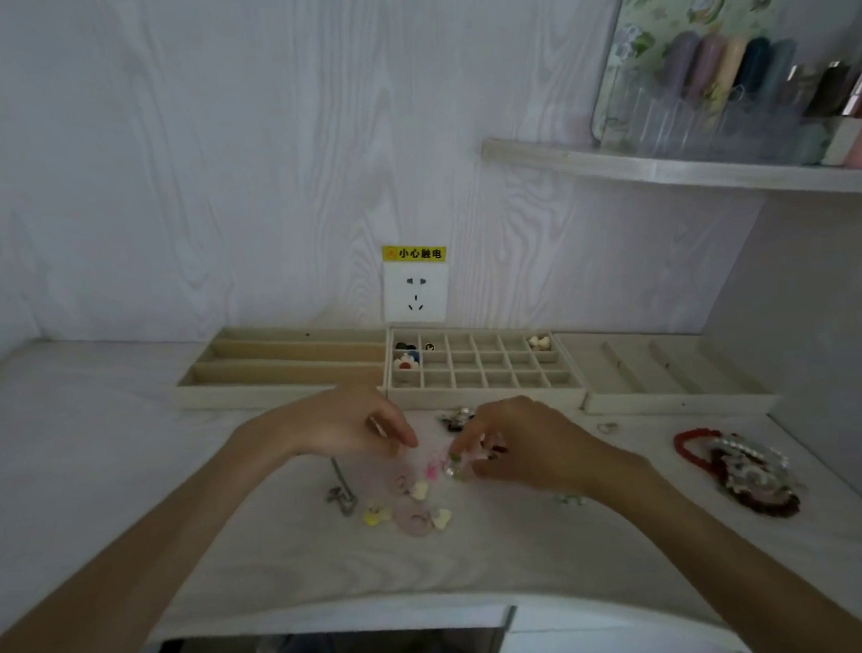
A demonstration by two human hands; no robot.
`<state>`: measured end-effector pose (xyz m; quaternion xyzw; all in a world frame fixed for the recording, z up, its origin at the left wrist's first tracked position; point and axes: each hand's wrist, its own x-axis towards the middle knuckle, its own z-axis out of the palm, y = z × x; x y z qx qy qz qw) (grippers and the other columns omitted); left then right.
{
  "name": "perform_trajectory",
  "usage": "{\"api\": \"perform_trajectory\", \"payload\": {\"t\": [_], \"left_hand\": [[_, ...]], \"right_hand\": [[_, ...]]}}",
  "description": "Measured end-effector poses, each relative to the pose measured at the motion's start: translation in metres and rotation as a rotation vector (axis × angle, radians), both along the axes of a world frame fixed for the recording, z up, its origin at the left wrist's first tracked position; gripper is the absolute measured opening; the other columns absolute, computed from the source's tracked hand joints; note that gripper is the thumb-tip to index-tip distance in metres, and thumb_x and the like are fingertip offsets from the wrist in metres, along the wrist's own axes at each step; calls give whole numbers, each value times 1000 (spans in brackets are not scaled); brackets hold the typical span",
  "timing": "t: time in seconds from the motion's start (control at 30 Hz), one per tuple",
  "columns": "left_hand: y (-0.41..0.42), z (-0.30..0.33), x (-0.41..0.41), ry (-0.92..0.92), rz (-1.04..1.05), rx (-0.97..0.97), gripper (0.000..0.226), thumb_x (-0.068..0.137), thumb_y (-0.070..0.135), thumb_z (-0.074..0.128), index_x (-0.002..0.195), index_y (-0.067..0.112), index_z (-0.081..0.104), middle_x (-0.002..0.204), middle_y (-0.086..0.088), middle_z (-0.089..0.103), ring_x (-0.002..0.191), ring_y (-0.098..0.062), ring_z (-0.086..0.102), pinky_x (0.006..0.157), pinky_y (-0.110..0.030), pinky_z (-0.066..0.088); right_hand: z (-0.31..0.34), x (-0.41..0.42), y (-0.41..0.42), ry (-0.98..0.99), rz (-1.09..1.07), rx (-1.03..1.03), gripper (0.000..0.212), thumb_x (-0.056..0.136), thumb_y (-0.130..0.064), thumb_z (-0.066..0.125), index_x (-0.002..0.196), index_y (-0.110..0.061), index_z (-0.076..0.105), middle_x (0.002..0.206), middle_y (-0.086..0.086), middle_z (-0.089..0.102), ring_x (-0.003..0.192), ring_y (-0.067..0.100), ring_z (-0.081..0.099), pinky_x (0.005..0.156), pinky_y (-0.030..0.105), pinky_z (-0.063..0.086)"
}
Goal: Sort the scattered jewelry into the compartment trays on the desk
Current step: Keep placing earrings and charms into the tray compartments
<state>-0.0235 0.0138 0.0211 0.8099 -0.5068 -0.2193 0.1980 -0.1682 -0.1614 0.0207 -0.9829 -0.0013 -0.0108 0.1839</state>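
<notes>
Both hands hovered over the scattered jewelry on the desk, near the grid tray. Her right hand pinched a small piece from the pile; the left hand hung beside it with fingers loosely curled, holding nothing I could see.

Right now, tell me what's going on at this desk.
A person is sorting small jewelry into trays. Both hands work over a loose pile of charms in the middle of the desk: the right hand pinches a small piece at its fingertips, and the left hand hovers beside it with fingers loosely curled. The grid tray at the back holds only a few pieces in its corner cells. The long-slot tray looks empty. A heap of bracelets waits at the right.
</notes>
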Motion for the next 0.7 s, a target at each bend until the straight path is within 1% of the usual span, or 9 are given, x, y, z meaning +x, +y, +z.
{"api": "perform_trajectory", "payload": {"t": [0.07, 0.17, 0.27, 0.33, 0.4, 0.5, 0.53, 0.6, 0.7], "left_hand": [[9, 1, -3, 6, -21, 48, 27, 89, 13, 61, 113, 21, 69, 105, 10, 66, 85, 7, 61, 78, -13, 47], [19, 3, -9, -10, -41, 70, 32, 89, 31, 63, 121, 31, 62, 113, 14, 62, 98, -3, 60, 91, -25, 49], [27, 3, -19, -10, -74, 105, 49, 81, 43, 69, 128, 33, 56, 118, 19, 57, 105, -1, 54, 92, -21, 46], [29, -1, -22, -8, -101, 109, 53, 77, 39, 75, 126, 31, 57, 121, 19, 56, 108, -3, 53, 93, -21, 45], [31, -4, -22, 15, -98, 54, 44, 77, 32, 77, 119, 30, 62, 117, 19, 60, 105, -4, 56, 92, -25, 48], [32, -7, -22, 101, -45, -13, 30, 80, 14, 74, 109, 21, 70, 109, 14, 65, 85, 1, 61, 80, -30, 56], [32, -8, -21, 116, -32, -23, 28, 80, 11, 73, 107, 19, 71, 106, 13, 66, 80, 3, 61, 77, -29, 57], [33, -9, -18, 111, -2, -43, 26, 80, 10, 74, 104, 19, 71, 99, 17, 65, 74, 8, 61, 71, -19, 55], [35, -8, -12, 50, 27, -38, 29, 80, 13, 73, 104, 28, 68, 102, 18, 62, 88, 2, 61, 67, -6, 46]], "right_hand": [[-4, 0, 14, -64, 27, -16, 20, 84, -24, 65, 102, -32, 72, 89, -13, 57, 81, 0, 49, 67, 19, 39], [-6, -4, 31, -114, 69, -44, 19, 87, -25, 62, 102, -31, 72, 87, -11, 55, 80, 2, 45, 60, 13, 34], [-6, -13, 36, -92, 95, -37, 21, 82, -38, 68, 102, -34, 70, 90, -13, 55, 80, 1, 45, 66, 15, 39], [-8, -19, 33, -21, 112, -5, 29, 76, -42, 73, 103, -34, 68, 99, -11, 58, 87, 3, 48, 76, 21, 44], [-12, -22, 31, 19, 126, 14, 31, 75, -41, 74, 104, -32, 67, 104, -9, 60, 92, 6, 51, 83, 24, 44], [-15, -21, 29, 26, 129, 37, 26, 76, -39, 74, 100, -32, 70, 97, -11, 61, 88, 6, 54, 82, 27, 47], [-15, -20, 28, 28, 130, 33, 24, 77, -38, 73, 100, -32, 70, 94, -13, 59, 86, 5, 53, 80, 25, 47], [-15, -19, 25, 38, 138, 0, 21, 81, -34, 70, 102, -32, 69, 91, -17, 55, 82, -1, 50, 74, 15, 44], [-11, -19, 17, 60, 148, 13, 21, 86, -21, 65, 106, -28, 68, 94, -18, 56, 78, -8, 50, 69, 4, 39]]}}
